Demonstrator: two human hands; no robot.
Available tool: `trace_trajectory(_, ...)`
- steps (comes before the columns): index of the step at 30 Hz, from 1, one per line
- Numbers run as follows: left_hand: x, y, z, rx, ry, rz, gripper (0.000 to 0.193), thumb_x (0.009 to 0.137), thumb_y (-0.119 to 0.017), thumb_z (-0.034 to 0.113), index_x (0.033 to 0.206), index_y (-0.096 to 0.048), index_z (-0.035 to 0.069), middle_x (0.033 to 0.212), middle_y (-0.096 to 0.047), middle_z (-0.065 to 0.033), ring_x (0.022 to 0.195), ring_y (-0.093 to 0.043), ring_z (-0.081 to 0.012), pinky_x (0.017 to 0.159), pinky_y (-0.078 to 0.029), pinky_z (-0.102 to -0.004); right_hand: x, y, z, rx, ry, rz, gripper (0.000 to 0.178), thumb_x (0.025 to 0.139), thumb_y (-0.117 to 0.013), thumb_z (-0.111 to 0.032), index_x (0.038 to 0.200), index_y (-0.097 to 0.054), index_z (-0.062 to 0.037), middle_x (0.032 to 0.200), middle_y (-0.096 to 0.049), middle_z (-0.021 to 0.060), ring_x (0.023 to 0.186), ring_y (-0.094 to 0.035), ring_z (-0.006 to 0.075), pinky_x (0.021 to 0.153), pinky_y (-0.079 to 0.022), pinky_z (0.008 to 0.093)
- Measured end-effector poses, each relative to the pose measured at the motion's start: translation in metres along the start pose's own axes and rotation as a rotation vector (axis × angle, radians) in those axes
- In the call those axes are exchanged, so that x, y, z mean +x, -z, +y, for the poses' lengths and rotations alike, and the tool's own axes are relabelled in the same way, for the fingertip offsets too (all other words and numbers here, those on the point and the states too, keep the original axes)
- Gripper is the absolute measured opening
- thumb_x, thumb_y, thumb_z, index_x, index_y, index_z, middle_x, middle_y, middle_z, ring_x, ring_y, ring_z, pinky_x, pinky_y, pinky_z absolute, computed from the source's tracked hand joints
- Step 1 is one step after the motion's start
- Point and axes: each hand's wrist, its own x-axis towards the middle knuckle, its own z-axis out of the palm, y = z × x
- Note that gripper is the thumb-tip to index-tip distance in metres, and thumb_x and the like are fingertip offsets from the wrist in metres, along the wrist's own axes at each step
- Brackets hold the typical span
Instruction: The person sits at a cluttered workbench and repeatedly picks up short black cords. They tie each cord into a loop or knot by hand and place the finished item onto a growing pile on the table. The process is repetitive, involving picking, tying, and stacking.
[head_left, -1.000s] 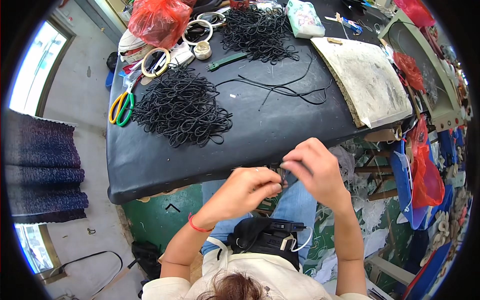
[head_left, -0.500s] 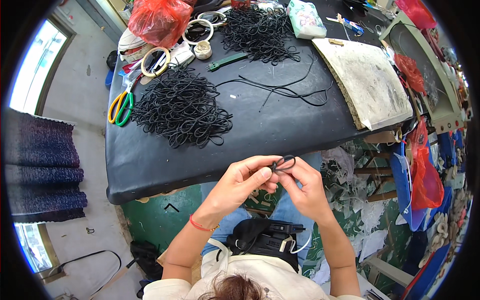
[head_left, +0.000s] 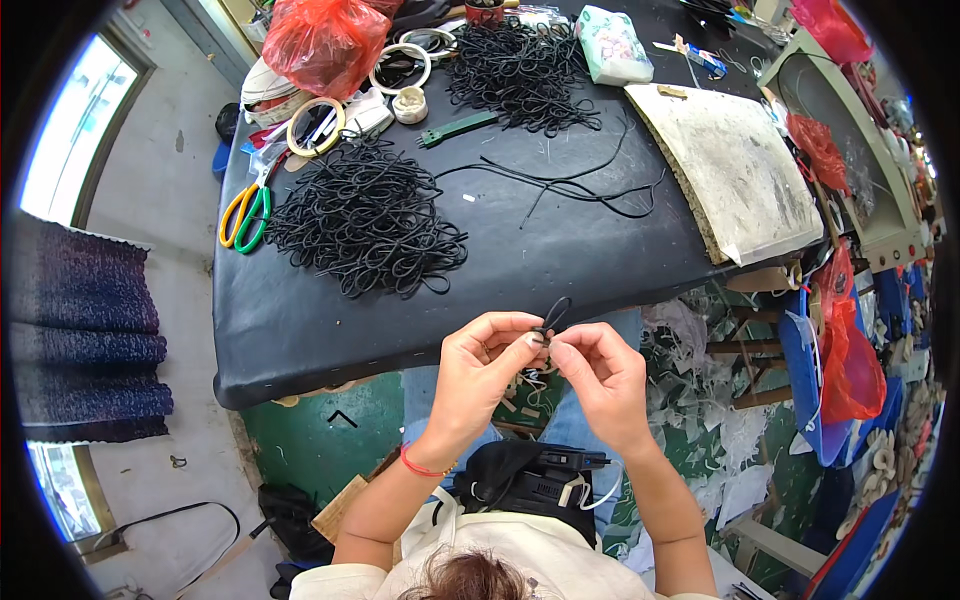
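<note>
My left hand (head_left: 492, 362) and my right hand (head_left: 600, 378) meet just off the table's front edge, above my lap. Between their fingertips is a thin black cord (head_left: 557, 312), with a narrow loop standing up above the left thumb and forefinger. The left thumb and forefinger pinch it. My right thumb and forefinger are closed at its right side; the part between the fingers is hidden. On the table a heap of looped black cords (head_left: 365, 215) lies to the left. A few long loose cords (head_left: 580, 186) stretch across the middle.
Scissors (head_left: 246, 215) with yellow and green handles lie at the left edge. Behind are a green tool (head_left: 458, 129), tape rolls (head_left: 316, 126), a red plastic bag (head_left: 325, 45) and a second cord heap (head_left: 515, 75). A stained pale board (head_left: 735, 165) covers the table's right side.
The cord's loop has turned from pointing right to standing upright and looks narrower. My right fingers have shifted lower, beside the left thumb.
</note>
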Motion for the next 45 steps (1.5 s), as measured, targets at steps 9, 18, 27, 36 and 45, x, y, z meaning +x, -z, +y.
trace_trajectory(9,-0.004,-0.012,-0.017,0.048,-0.198,0.171,0.021,0.082,-0.061,0.0,0.102,-0.053,-0.002,0.086,-0.064,-0.0072,0.08,-0.06,-0.0096,0.073,-0.049,-0.0228,0.004,-0.019,0.007,-0.124,0.117,0.199,0.011,0.081,-0.065,-0.008,0.081,-0.058,0.0004,0.068,-0.06,0.0005,0.056,-0.051,0.0028,0.047,-0.04,0.0179)
trace_trajectory(18,-0.003,0.005,0.014,0.512,-0.074,-0.121,0.041,0.076,-0.062,-0.001,0.111,-0.041,0.0,0.085,-0.064,-0.0095,0.081,-0.061,-0.0116,0.074,-0.05,-0.0253,0.013,0.008,0.014,0.05,-0.124,-0.16,0.017,0.081,-0.067,-0.012,0.093,-0.06,-0.0017,0.084,-0.053,-0.0002,0.072,-0.049,0.0039,0.063,-0.041,0.0196)
trace_trajectory(27,-0.005,0.003,0.01,0.489,-0.064,-0.22,0.044,0.077,-0.064,0.006,0.115,-0.043,-0.001,0.09,-0.066,-0.0115,0.081,-0.063,-0.0151,0.07,-0.05,-0.0256,0.012,-0.005,0.005,0.273,-0.231,0.012,0.019,0.09,-0.056,-0.02,0.084,-0.056,-0.0025,0.071,-0.052,-0.0042,0.066,-0.045,0.0016,0.059,-0.039,0.0179)
trace_trajectory(36,-0.007,0.005,0.013,0.657,0.149,-0.312,0.022,0.084,-0.062,0.008,0.1,-0.059,-0.005,0.086,-0.064,-0.0096,0.079,-0.059,-0.0083,0.071,-0.051,-0.0236,0.01,-0.003,0.015,-0.103,0.001,0.046,0.022,0.091,-0.054,-0.022,0.077,-0.051,-0.0045,0.063,-0.046,-0.0045,0.058,-0.038,0.0019,0.049,-0.033,0.0199)
trace_trajectory(45,-0.008,0.002,0.01,0.489,0.101,-0.326,0.019,0.087,-0.057,0.013,0.094,-0.06,-0.004,0.072,-0.065,-0.0091,0.068,-0.063,-0.0117,0.062,-0.05,-0.0251,0.007,-0.002,0.01,-0.014,-0.064,0.021,0.022,0.09,-0.055,-0.021,0.076,-0.051,-0.0046,0.062,-0.046,-0.0043,0.058,-0.038,0.0022,0.05,-0.034,0.0198)
